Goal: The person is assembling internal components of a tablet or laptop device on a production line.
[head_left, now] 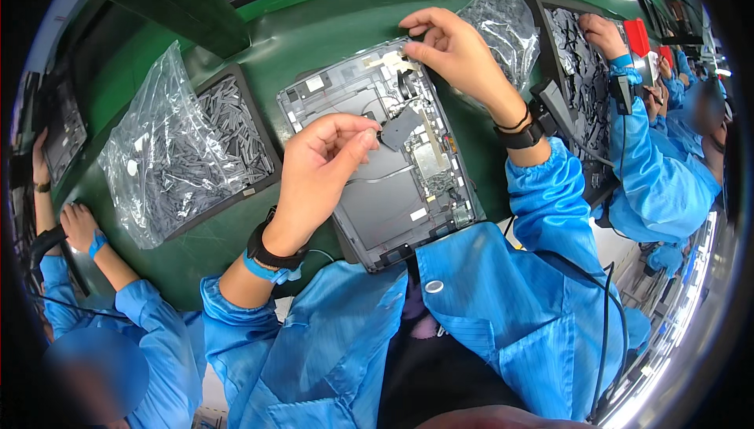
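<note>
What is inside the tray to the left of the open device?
The tray holds a heap of small dark grey strips. A crumpled clear bag, itself filled with similar strips, lies over its left part, so what lies under the bag cannot be seen.

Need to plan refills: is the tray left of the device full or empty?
Full: the tray holds many small dark parts, partly covered by a clear plastic bag.
</note>
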`<state>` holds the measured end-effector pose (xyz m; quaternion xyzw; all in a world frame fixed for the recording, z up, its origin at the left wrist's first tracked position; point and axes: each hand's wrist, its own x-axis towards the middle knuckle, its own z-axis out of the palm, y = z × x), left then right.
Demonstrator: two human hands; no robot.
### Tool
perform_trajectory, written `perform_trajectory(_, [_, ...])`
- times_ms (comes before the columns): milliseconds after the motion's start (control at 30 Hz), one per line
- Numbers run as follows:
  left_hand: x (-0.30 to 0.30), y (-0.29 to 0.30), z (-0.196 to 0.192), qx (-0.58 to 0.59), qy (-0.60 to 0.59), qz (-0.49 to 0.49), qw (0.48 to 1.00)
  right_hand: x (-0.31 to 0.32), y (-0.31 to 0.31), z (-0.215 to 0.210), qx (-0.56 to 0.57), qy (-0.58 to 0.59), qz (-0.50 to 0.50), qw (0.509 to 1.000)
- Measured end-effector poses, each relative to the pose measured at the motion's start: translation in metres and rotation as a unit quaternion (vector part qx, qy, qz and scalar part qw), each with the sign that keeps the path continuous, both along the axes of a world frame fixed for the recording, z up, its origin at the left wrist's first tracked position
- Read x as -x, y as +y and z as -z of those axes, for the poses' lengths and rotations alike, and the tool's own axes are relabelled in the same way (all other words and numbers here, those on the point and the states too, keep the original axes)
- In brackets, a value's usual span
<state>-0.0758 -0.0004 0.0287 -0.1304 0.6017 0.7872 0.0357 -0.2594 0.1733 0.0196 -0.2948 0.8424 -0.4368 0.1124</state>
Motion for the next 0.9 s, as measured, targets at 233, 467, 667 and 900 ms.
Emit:
perform_trajectory(233, [0.001,-0.002,0.003,-0.04,-0.032,-0.007,0.999,-0.014,-0.004,-0.014,-0.031,-0.03,0.057,0.997])
perform_trajectory(467, [0.002,-0.002,0.003,-0.044,-0.03,-0.014,0.998,-0.026,-0.008,0.001,-0.046,0.195,0.038,0.979])
perform_trajectory(667, [0.003,-0.001,-0.002,-0.023,-0.028,-0.017,0.999,-0.03,-0.016,0.01,-0.078,0.325,0.043,0.942])
perform_trajectory(900, [0.004,-0.001,0.0,-0.026,-0.021,-0.021,0.999,-0.034,-0.01,0.003,-0.036,0.246,0.052,0.967])
